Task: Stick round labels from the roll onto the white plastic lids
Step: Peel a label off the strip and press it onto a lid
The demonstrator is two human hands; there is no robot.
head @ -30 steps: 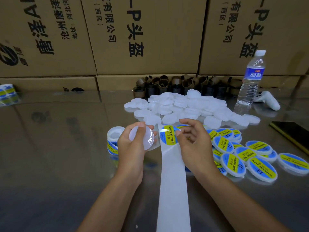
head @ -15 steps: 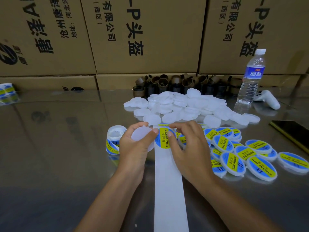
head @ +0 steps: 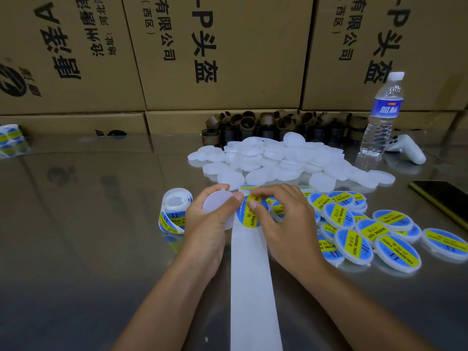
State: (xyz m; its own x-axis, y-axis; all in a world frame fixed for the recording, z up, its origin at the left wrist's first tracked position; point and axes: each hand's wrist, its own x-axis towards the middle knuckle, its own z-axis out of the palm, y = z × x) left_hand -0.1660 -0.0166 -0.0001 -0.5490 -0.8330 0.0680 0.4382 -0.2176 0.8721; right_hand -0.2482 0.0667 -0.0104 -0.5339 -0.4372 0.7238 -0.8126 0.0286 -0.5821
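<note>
My left hand [head: 206, 225] holds a blank white plastic lid [head: 216, 205] between thumb and fingers. Just to its right, my right hand [head: 283, 221] pinches a round blue and yellow label [head: 249, 211] at the top of the white backing strip [head: 253, 287], which runs down toward me. The label roll [head: 173, 211] stands left of my left hand. A heap of blank white lids [head: 278, 158] lies behind my hands. Several labelled lids [head: 367, 231] are piled to the right.
Cardboard boxes [head: 215, 51] wall the back of the shiny table [head: 76, 224]. Brown empty roll cores [head: 266, 127] line the boxes. A water bottle [head: 383, 115], a white controller [head: 405, 148] and a dark phone [head: 445, 198] sit at the right. Another label roll [head: 10, 140] lies far left.
Both hands came closer together. The lid in my left hand tilted flatter and moved next to the label, and my right hand's fingers closed over the label on the strip.
</note>
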